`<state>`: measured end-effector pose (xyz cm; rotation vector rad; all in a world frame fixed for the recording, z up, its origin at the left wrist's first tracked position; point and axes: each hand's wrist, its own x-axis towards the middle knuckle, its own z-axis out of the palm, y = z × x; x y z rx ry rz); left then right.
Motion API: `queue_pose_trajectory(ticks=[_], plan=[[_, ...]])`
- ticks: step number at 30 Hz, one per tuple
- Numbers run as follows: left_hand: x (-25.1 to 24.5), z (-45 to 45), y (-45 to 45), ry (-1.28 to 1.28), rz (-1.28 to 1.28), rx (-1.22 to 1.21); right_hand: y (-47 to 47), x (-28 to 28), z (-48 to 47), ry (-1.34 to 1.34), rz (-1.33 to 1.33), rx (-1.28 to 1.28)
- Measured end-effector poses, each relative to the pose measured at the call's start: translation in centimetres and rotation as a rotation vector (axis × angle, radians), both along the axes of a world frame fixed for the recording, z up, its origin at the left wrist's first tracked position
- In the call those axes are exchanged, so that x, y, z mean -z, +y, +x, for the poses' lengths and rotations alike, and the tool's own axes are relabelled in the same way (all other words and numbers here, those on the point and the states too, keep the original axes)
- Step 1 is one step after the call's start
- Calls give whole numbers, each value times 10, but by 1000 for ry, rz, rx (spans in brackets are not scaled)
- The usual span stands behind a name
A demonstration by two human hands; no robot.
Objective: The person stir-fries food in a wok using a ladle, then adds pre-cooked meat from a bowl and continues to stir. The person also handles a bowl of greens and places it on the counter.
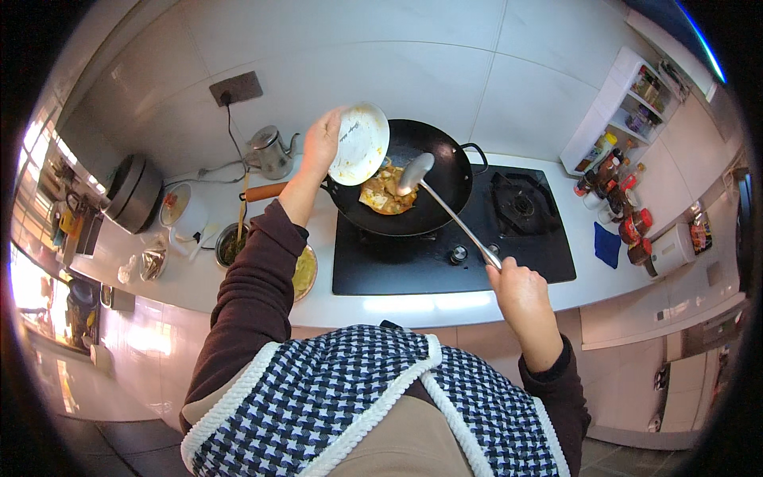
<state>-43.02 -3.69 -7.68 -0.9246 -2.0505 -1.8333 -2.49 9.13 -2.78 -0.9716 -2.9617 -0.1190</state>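
Observation:
My left hand (322,143) grips the rim of a white plate (361,145), tilted steeply over the left side of a black wok (444,197). Yellow-brown smears mark the plate's face. A mound of saucy, egg-like food (387,194) lies in the wok. In my right hand (520,298) is the handle of a long metal ladle (416,173); its bowl is over the right part of the food. I cannot tell whether the bowl touches it. The wok stands on the left side of a black gas hob (393,268), and its wooden handle (265,192) points left.
Left of the wok stand a metal kettle (273,155), a pot of dark greens (231,244) and a dish of yellow food (305,274), partly behind my sleeve. Another burner (521,206) is at right. Beyond it are seasoning jars (635,223) and a blue cloth (607,245).

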Motion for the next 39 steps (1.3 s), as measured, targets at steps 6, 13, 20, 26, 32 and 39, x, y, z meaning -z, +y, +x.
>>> queue_pose_trajectory(ticks=[6,13,20,26,32,39], plan=[[13,-33,-74,-761,633,181,21,-6,26,235,-755,139],[29,-11,-275,-695,922,-188,36,9,48,494,-1806,258],[92,51,-469,-599,1149,-462,16,45,27,650,-1462,167],[217,52,-552,-654,1120,-593,-46,64,0,704,-1256,255],[299,18,-580,-850,1095,-861,-135,61,-36,827,-1261,247],[317,-21,-608,-921,1069,-846,-214,51,-72,871,-1213,255]])
